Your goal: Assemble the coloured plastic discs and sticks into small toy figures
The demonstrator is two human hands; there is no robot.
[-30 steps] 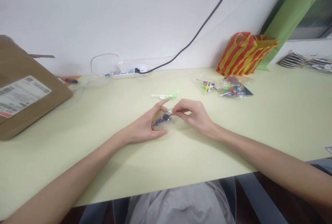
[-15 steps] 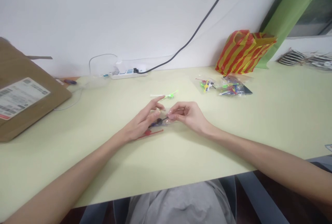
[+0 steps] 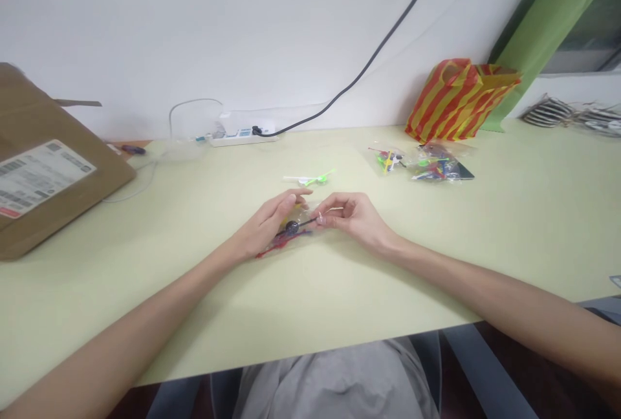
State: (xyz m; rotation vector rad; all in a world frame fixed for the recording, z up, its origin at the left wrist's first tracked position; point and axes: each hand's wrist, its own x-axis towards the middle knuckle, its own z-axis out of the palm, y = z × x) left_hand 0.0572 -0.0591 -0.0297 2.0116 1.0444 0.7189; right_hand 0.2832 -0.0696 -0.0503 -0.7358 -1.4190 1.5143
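A clear plastic bag (image 3: pixel 305 217) lies on the table between my hands, with small black, red, blue and yellow plastic pieces in or under it. My left hand (image 3: pixel 266 222) curls over the bag's left end, thumb on the near side and fingers bent beyond it; its palm hides part of the pieces. Between thumb and forefinger, my right hand (image 3: pixel 354 215) pinches the bag's right edge, close to the tip of a thin black stick with a round black part (image 3: pixel 292 227). A red piece (image 3: pixel 279 246) shows below the left hand. Just beyond my fingers lie a white piece (image 3: pixel 295 179) and a green piece (image 3: pixel 320 180).
Filled clear bags (image 3: pixel 388 159) of coloured pieces lie to the right, near a dark flat object (image 3: pixel 463 170). Behind them stands a striped red and yellow bag (image 3: pixel 460 102). A cardboard package (image 3: pixel 53 128) is at left. A power strip (image 3: pixel 242 138) with a black cable (image 3: pixel 359 70) sits against the wall.
My left hand has drawn back from the white piece, its raised forefinger now bent over the bag. More of the bag and the white piece shows. My right hand keeps its pinch.
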